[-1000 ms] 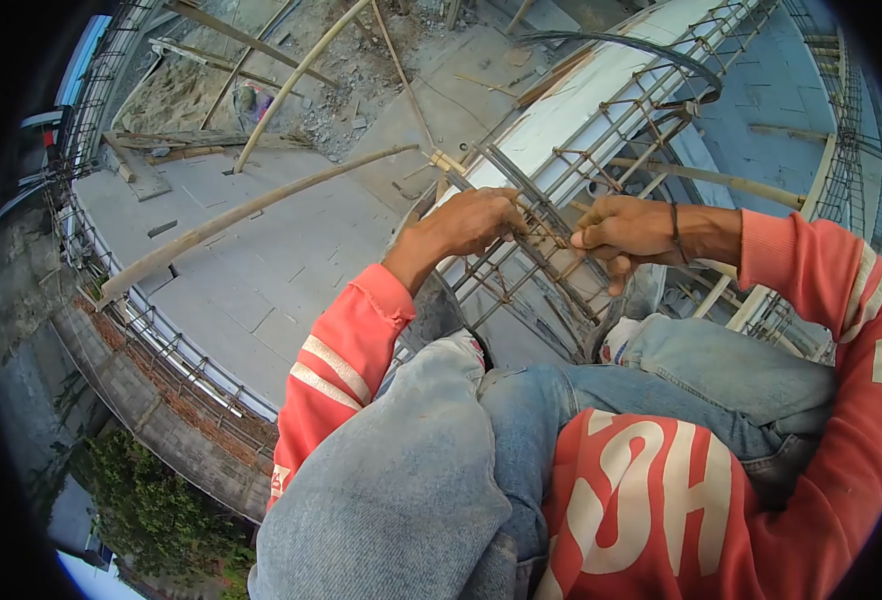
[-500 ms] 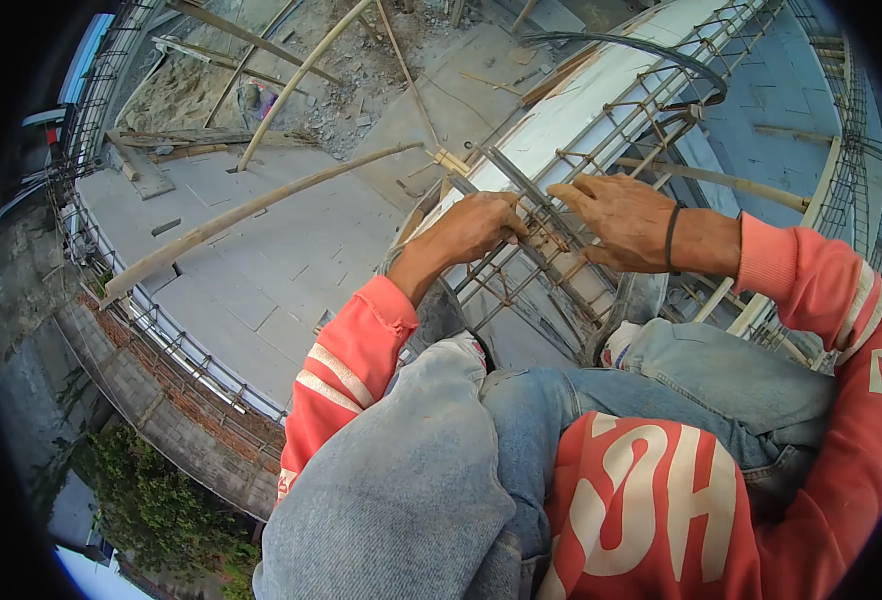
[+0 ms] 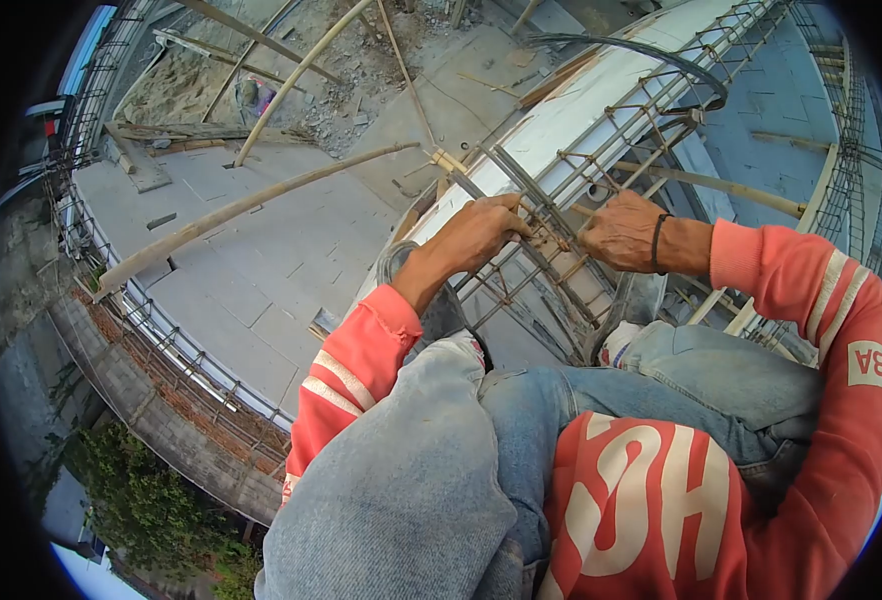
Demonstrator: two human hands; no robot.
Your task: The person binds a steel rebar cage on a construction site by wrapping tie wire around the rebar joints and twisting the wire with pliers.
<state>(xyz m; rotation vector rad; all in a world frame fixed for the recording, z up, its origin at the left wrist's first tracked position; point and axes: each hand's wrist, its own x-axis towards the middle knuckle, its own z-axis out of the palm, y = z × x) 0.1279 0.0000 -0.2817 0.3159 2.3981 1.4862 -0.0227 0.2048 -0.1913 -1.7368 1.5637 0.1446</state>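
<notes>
Both my hands work at a crossing of steel reinforcing bars (image 3: pixel 533 188) in front of my knees. My left hand (image 3: pixel 478 232) is closed, its fingertips pressed against the bars at the joint; anything pinched in them is hidden. Just right of the joint, my right hand (image 3: pixel 625 232) is curled into a fist. A thin tan piece shows beside its knuckles, but I cannot tell whether it is a held object or a finger. Thin tie wire seems to show at the crossing, too small to make out clearly.
A rebar cage (image 3: pixel 651 105) runs up to the right beside a white beam form (image 3: pixel 551 120). A dark looped bundle (image 3: pixel 651 47) lies over it. Left stand a grey panel deck (image 3: pixel 231 255) and a long wooden pole (image 3: pixel 261 200). My boots (image 3: pixel 641 297) straddle the bars.
My right hand has drawn its extended fingers in and closed into a fist, shifting slightly left and down. My left hand stays at the joint, almost unmoved.
</notes>
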